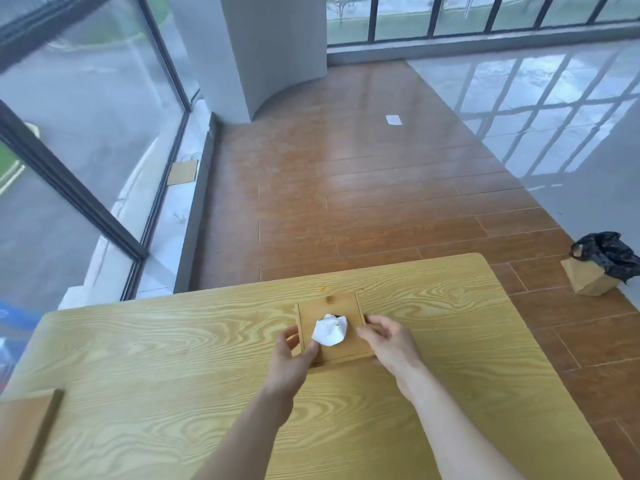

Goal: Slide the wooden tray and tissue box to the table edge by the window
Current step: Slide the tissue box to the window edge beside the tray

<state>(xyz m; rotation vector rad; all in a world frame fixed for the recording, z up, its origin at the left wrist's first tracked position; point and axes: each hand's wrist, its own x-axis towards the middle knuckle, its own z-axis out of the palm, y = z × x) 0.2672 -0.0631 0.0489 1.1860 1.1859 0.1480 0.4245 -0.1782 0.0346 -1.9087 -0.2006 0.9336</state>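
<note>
A square wooden tissue box (332, 310) with a white tissue (329, 330) poking out of its top stands on the light wooden table (173, 358), a little back from the far edge. My left hand (291, 358) grips the box's left side, thumb near the tissue. My right hand (388, 344) holds its right side. At the near left corner of the view a piece of the wooden tray (24, 431) shows, with a dark rim; most of it is cut off by the frame.
Tall glass windows (69, 133) with dark frames run along the left, beyond the table's left edge. Brown wooden floor (363, 188) lies past the far edge. A bin with a black bag (602, 265) stands on the floor at the right.
</note>
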